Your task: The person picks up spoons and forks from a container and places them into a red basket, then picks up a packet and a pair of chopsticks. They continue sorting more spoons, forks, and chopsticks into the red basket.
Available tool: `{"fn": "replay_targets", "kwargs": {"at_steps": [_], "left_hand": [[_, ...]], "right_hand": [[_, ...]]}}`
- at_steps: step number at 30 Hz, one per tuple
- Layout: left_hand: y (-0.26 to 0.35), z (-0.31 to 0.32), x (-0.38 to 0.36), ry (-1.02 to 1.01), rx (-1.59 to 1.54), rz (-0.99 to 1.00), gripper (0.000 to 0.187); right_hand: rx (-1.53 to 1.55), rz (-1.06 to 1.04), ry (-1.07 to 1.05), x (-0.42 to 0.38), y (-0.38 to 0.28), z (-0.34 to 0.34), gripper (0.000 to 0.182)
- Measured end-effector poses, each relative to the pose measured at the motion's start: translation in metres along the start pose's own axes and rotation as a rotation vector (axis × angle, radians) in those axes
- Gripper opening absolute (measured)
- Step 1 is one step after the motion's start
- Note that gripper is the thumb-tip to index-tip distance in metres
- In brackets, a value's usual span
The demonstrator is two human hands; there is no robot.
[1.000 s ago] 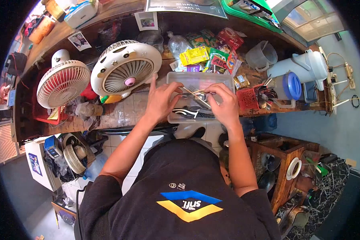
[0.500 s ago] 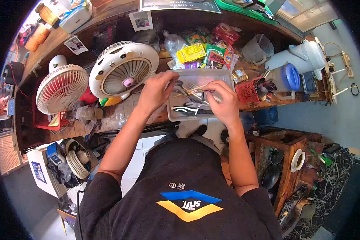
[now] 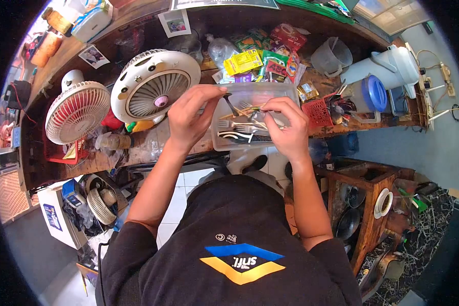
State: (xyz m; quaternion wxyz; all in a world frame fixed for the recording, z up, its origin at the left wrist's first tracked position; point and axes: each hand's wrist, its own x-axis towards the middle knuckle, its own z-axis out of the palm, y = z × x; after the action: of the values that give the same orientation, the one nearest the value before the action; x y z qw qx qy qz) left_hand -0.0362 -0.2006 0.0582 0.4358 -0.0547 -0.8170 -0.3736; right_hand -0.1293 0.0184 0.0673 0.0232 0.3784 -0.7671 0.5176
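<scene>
A clear plastic tray point(image 3: 220, 147) of cutlery stands at the table's front edge, below both hands. My left hand point(image 3: 193, 116) is over its left side, thumb and fingertips pinched on the end of a dark piece of cutlery point(image 3: 231, 105) that slants down into the tray. On the other side, my right hand point(image 3: 289, 126) is closed with finger and thumb together among thin wooden sticks point(image 3: 246, 110); I cannot tell what it pinches. Pale forks point(image 3: 234, 124) and black-and-white handles point(image 3: 234, 135) lie in the near part of the tray.
Two white fans point(image 3: 160, 86) stand to the left. Colourful sachets point(image 3: 245, 62) are piled behind the tray. To the right are a red basket of utensils point(image 3: 317, 113), a clear pitcher point(image 3: 331, 57) and a blue-lidded jug point(image 3: 373, 96). A wooden cabinet point(image 3: 364, 191) stands below.
My left hand has drawn slightly left and tilted up, the dark cutlery now showing below its fingertips. My right hand has shifted a little right and down. The forks in the tray show more openly.
</scene>
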Motion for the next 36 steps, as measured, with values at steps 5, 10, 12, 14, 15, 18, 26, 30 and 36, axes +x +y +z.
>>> {"fn": "replay_targets", "kwargs": {"at_steps": [5,10,12,14,15,18,26,30,36], "left_hand": [[0.012,-0.010,0.012,0.008,0.031,0.085,0.022],[0.022,0.000,0.024,0.071,0.030,0.117,0.024],[0.031,0.009,0.031,0.070,-0.006,0.093,0.021],[0.039,0.022,0.041,0.062,0.004,0.122,0.019],[0.041,0.032,0.045,0.086,-0.017,0.130,0.019],[0.056,0.059,0.063,0.067,-0.041,0.168,0.020],[0.103,0.156,0.110,0.037,-0.199,0.256,0.020],[0.114,0.206,0.117,-0.028,-0.148,0.283,0.021],[0.112,0.256,0.100,-0.145,-0.126,0.239,0.022]], "right_hand": [[0.031,-0.087,-0.005,0.005,-0.003,-0.007,0.017],[0.080,-0.081,0.032,0.007,0.000,-0.025,0.017],[0.087,-0.083,0.076,0.007,0.004,-0.036,0.017],[0.089,-0.108,0.095,0.005,0.010,-0.051,0.021],[0.087,-0.111,0.113,0.004,0.012,-0.060,0.020],[0.107,-0.092,0.184,-0.001,0.026,-0.094,0.019],[0.004,-0.149,0.458,-0.010,0.049,-0.214,0.019],[-0.025,-0.112,0.536,-0.015,0.070,-0.252,0.019],[-0.107,-0.140,0.429,-0.025,0.103,-0.264,0.018]]}}
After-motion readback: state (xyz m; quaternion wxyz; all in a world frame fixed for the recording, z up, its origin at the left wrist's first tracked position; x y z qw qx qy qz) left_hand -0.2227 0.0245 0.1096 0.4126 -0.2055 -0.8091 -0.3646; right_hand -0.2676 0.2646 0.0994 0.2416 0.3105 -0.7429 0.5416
